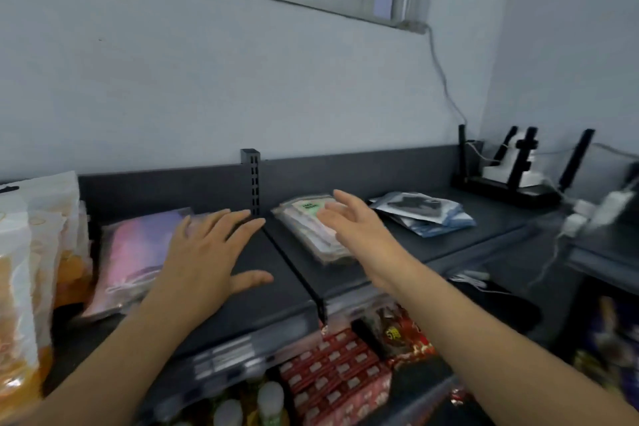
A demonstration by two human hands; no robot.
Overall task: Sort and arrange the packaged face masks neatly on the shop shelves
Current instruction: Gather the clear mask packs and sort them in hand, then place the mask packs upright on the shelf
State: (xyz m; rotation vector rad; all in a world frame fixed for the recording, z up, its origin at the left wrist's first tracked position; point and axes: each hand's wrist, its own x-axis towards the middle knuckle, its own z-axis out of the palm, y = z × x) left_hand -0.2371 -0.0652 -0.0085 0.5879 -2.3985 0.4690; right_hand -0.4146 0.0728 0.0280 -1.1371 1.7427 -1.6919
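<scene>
Three piles of packaged face masks lie on the dark top shelf [294,284]. A pink and purple pile [135,252] sits at the left. My left hand [207,252] hovers flat over its right edge with fingers spread, holding nothing. A clear pile with a green label [304,218] lies in the middle. My right hand [352,221] is over its right side, fingers straight and relaxed, with nothing in it. A blue and white pile with a black mask on top [422,213] lies further right, apart from both hands.
Orange and white snack bags [31,252] stand at the far left. A black router with antennas [518,166] and a power strip with cables [587,214] fill the back right corner. Red packets [332,370] and bottles [269,401] crowd the shelf below.
</scene>
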